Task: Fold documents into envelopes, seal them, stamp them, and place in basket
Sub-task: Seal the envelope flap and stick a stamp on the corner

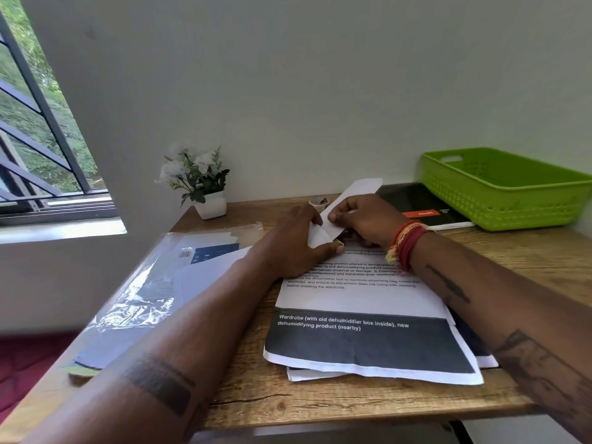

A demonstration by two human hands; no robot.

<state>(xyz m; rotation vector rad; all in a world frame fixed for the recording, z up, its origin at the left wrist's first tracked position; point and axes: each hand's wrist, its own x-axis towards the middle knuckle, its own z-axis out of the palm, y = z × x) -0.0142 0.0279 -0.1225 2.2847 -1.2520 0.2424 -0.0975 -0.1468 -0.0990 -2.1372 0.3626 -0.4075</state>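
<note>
A white envelope (pixel 354 195) is held tilted above the desk, its far end pointing up toward the wall. My left hand (pixel 296 238) grips its near end, where a flap or fold shows. My right hand (pixel 362 221) pinches its middle from the right. Under both hands lies a stack of printed documents (pixel 368 322), the top sheet with black text and a dark band. A green plastic basket (pixel 499 190) stands at the back right, and nothing shows inside it.
A clear plastic packet of envelopes (pixel 166 283) lies on the left of the wooden desk (pixel 320 402). A small potted plant (pixel 200 184) and a small round pot (pixel 318 203) stand at the back. A black box (pixel 419 203) lies under the basket's left side.
</note>
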